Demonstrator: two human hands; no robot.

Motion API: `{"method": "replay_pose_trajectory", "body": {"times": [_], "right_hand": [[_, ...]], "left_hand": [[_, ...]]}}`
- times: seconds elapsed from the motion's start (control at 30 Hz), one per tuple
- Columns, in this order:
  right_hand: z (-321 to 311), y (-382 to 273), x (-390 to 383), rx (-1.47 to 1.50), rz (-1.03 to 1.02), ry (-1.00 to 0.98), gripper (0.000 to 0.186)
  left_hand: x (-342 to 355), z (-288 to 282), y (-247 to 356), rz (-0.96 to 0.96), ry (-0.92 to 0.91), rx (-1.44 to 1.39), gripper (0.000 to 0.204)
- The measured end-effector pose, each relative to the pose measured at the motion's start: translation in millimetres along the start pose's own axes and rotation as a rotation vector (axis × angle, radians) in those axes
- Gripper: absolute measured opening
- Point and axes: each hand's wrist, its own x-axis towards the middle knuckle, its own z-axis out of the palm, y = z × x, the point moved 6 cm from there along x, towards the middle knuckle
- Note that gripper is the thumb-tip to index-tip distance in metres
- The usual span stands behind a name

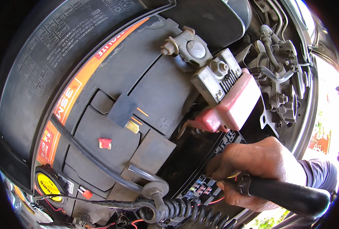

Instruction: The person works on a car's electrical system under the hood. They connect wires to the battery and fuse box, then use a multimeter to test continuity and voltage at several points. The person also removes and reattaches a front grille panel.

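right hand at the fuse box, grip hidden, cannot tell, red fuse inward from the battery's orange edge

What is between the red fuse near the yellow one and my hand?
In the head view: a flat plate, then a dark area, the fuse box's edge.

Curled fingers near fuses (multicoloured)

R hand palm-down, fingers bent twd L, thumb below, nr fingertips.
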Motion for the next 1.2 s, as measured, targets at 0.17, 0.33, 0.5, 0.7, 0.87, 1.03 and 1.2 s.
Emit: {"method": "replay_pose_trajectory", "body": {"times": [0.17,0.33,0.5,0.7,0.87,1.03,1.2], "right_hand": [[-4,-20,11,-0.04,-0.018,0.064,0.01],[0,-30,28,0.026,0.077,-0.085,0.015],[4,-44,32,-0.233,-0.134,-0.117,0.021],[14,-50,34,-0.279,-0.13,-0.225,0.024],[14,-51,35,-0.388,-0.104,-0.282,0.027],[13,-54,33,-0.38,-0.176,-0.338,0.033],[18,-56,35,-0.412,-0.14,-0.388,0.039]], "left_hand": [[0,4,4,-0.009,-0.006,0.004,0.043],[-2,-2,-4,0.037,0.081,-0.042,0.043],[-1,-1,-5,0.039,0.147,-0.051,0.043],[0,1,2,0.055,0.206,-0.049,0.041],[-14,-3,-11,0.087,0.211,-0.032,0.037],[-21,1,-8,0.175,0.222,0.008,0.026],[-17,7,5,0.192,0.222,0.022,0.023]]}}
